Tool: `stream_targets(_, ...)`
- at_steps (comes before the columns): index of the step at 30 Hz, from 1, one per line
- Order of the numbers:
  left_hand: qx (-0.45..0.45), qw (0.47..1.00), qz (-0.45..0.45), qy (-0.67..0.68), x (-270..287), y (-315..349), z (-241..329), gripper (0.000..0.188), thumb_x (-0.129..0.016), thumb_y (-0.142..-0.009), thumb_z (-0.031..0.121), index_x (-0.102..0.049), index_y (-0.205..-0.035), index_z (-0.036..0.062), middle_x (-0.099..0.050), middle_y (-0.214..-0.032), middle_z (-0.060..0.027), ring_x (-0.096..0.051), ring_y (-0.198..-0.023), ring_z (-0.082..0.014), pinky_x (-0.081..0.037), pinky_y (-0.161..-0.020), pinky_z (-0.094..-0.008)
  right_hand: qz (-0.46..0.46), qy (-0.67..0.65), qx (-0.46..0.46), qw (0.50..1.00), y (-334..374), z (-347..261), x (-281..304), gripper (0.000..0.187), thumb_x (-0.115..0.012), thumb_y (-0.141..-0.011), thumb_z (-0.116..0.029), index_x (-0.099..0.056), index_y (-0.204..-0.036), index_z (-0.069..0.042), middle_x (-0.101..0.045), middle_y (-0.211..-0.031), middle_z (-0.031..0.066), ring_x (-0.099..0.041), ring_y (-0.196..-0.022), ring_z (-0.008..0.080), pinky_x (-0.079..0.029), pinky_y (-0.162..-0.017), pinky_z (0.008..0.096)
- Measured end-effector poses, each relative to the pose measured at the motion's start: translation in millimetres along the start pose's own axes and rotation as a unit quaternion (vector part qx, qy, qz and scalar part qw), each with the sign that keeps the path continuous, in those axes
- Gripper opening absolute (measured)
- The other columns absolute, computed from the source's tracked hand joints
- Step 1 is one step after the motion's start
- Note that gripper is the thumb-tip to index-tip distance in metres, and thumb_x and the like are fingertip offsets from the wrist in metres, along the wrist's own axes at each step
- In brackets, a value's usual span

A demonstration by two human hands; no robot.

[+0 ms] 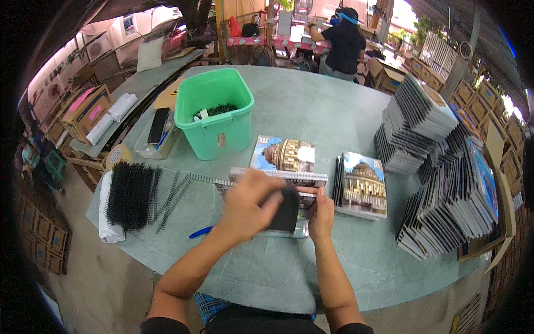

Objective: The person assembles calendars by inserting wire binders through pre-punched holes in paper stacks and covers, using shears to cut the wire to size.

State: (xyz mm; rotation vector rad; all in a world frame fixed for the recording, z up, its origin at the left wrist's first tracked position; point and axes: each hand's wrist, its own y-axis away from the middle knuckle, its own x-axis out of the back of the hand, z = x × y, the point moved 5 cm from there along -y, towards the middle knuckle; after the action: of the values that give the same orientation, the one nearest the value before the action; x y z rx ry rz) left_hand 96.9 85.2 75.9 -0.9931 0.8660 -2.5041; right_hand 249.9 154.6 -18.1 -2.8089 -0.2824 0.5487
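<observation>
One large grey-green desk [350,117] with a rounded edge filled most of the view; clock directions here ran from the notebook under the person's hands. One co-worker in a black shirt [343,47] was beyond it at 1 o'clock. Two tall heaps of notebooks with spiral spines, too many to count singly, stood at 2 o'clock (the farther heap [414,119]) and 3 o'clock (the nearer heap [450,206]), with one open brown cardboard box [505,214] just beyond the nearer. One green plastic bucket [214,139] stood at 11 o'clock, black coils [222,108] inside it. One small translucent tray [153,150] sat at 10 o'clock, and one thick bundle of black spiral coils [130,195] lay at 9 o'clock, partly on a white wrapping [111,234].

One short pile of notebooks [362,181], a domed building on its top cover, lay near at 3 o'clock; one further building cover [286,153] showed at 12 o'clock. The one notebook with white page edges and a black panel [288,214] lay at the centre. The right hand [321,214], at 4 o'clock, pinched its end between thumb and fingers. The left hand [250,203], blurred, curled above its 9 o'clock side; whether it gripped anything could not be told. One thin dark coil [201,177] reached that side from 10 o'clock. One blue pen-like object [200,232] lay at 8 o'clock.
</observation>
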Motion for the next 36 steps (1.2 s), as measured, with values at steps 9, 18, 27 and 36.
stream_targets(9,0.006,0.992,0.128,-0.015,2.3,-17.6,14.4,0.020,-0.067,-0.070,0.007,-0.064,-0.090,0.0058,-0.056,-0.086,-0.0124,-0.057,-0.079,-0.0310,-0.048,-0.068,-0.0348,0.008,-0.003,-0.043,0.999,4.7,4.1,5.2,0.050,-0.046,-0.093,-0.042,-0.066,-0.095,0.003,-0.046,-0.060,-0.0076,-0.033,-0.053,0.0022,-0.022,-0.049,0.0212)
stream_targets(18,-0.020,0.974,-0.217,-0.056,-70.7,101.6,-22.0,0.023,-0.065,-0.077,0.020,-0.060,-0.095,0.0060,-0.055,-0.092,-0.0121,-0.057,-0.083,-0.0294,-0.049,-0.068,-0.0397,-0.143,0.101,0.004,0.985,-0.3,-11.8,-5.2,0.019,-0.056,-0.087,-0.007,-0.062,-0.103,0.001,-0.063,-0.102,0.0087,-0.055,-0.094,0.0114,-0.042,-0.085,0.0258)
stream_targets(27,-0.082,0.975,-0.143,-0.149,-47.3,11.8,1.7,0.021,-0.065,-0.076,0.012,-0.060,-0.095,0.0043,-0.057,-0.095,-0.0111,-0.054,-0.089,-0.0267,-0.042,-0.074,-0.0379,-0.198,0.209,-0.123,0.950,-1.3,6.9,12.9,0.022,-0.062,-0.082,0.001,-0.060,-0.104,0.003,-0.066,-0.095,0.0073,-0.058,-0.087,0.0092,-0.049,-0.078,0.0242)
stream_targets(36,-0.121,0.980,-0.152,-0.047,-72.4,2.9,19.7,0.021,-0.067,-0.071,0.012,-0.059,-0.088,0.0028,-0.055,-0.084,-0.0116,-0.053,-0.084,-0.0294,-0.042,-0.073,-0.0385,-0.181,0.188,-0.074,0.963,2.0,9.4,19.7,0.020,-0.051,-0.084,0.000,-0.061,-0.101,0.001,-0.064,-0.078,0.0061,-0.052,-0.072,0.0075,-0.044,-0.063,0.0252)
